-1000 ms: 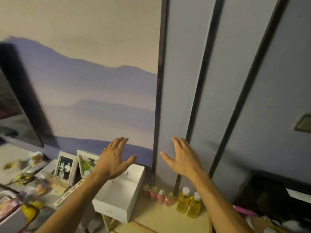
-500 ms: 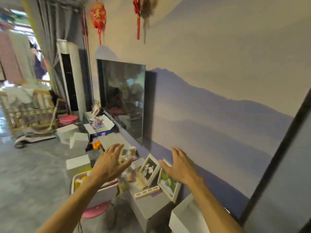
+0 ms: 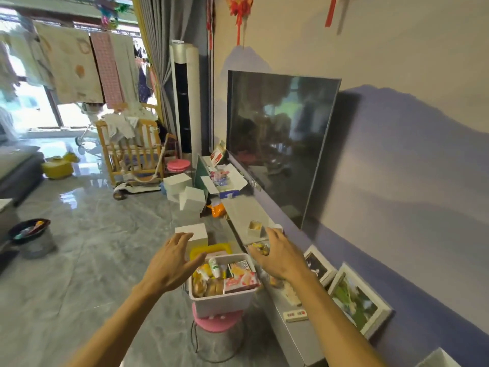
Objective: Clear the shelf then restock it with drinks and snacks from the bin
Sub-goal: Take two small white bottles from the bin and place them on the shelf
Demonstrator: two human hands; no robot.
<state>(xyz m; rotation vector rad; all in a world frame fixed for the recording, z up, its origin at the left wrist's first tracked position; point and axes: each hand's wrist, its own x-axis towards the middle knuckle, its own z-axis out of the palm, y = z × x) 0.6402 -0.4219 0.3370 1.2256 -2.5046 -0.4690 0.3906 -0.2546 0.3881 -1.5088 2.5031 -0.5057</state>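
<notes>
So the bin is that white plastic tub sitting on the pink stool, right in front of you between your two arms, just beside the long grey tabletop under the TV. It's packed to the rim, so I'd guess it's got some weight, and the wire-legged stool under it looks tippy. If you lift the whole thing, grab both short walls under the rim. Otherwise just pick out of it.

What's inside, as far as you can count from here: one flat snack box lying on top, stiff cardboard, light, easy to pinch by the edges. One small white bottle with a green label, probably smooth plastic, so wrap around the body. There's a heap of yellowish bagged stuff under those, soft and crinkly by the look. Can't count those, they blur together.

Your left hand and right hand are both spread wide with nothing in them, hovering either side of the bin, not touching it.

Further out: two picture frames leaning on the wall at your right, and one small open box on the tabletop beyond your right hand.
</notes>
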